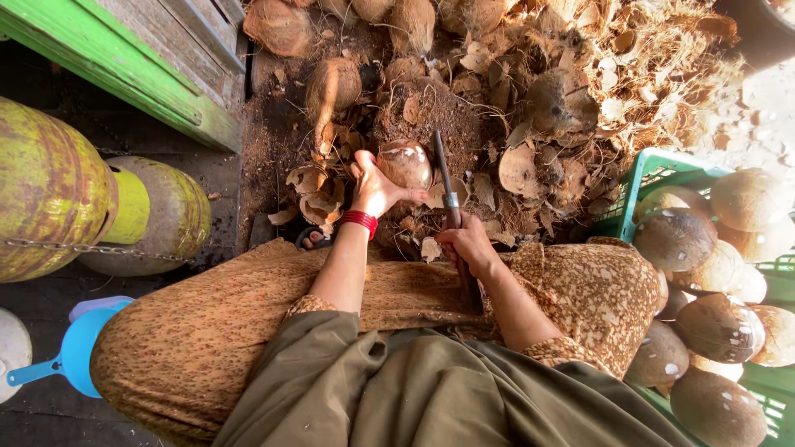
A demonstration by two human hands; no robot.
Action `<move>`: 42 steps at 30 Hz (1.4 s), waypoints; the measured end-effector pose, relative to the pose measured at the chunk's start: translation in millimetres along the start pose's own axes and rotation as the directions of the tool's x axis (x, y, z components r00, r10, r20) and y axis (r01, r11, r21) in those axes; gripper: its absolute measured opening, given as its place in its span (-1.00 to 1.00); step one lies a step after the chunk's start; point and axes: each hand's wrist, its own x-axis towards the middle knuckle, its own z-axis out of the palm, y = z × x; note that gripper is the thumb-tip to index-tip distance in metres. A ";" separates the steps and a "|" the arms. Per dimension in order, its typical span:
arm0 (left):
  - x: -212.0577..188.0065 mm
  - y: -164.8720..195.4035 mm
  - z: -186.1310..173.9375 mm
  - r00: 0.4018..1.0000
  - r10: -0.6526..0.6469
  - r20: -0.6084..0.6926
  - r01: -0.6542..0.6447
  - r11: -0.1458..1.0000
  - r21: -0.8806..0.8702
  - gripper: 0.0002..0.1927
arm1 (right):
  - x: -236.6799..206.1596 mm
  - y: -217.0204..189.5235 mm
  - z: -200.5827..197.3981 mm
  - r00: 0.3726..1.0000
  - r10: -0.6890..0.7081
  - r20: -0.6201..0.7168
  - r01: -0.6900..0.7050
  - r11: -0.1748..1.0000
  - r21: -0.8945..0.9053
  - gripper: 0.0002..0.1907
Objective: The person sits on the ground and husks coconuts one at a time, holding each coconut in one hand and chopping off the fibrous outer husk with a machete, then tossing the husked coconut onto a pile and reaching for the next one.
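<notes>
Coconut in left hand's closed grip, right hand fisted around upright blade beside it

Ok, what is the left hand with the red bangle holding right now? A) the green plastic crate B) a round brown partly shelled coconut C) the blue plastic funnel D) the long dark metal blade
B: the left hand cups the round brown coconut against the long dark metal blade, whose handle the right hand grips.
</notes>
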 end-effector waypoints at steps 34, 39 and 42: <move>8.0 12.0 -24.1 0.978 -0.021 0.206 0.088 0.943 -0.321 0.32 | 12.5 19.6 25.3 0.997 -0.013 -0.070 0.006 0.996 -0.092 -0.84; 7.2 -21.0 -11.2 0.982 0.186 0.028 -0.123 0.747 -0.653 0.26 | 8.9 13.3 25.0 0.938 -0.328 -0.117 0.265 0.890 -0.370 -0.82; 8.2 -13.3 -6.7 0.990 0.138 0.008 -0.091 0.693 -0.715 0.15 | -8.0 -13.3 15.3 0.978 -0.194 -0.073 0.155 0.917 -0.369 -0.84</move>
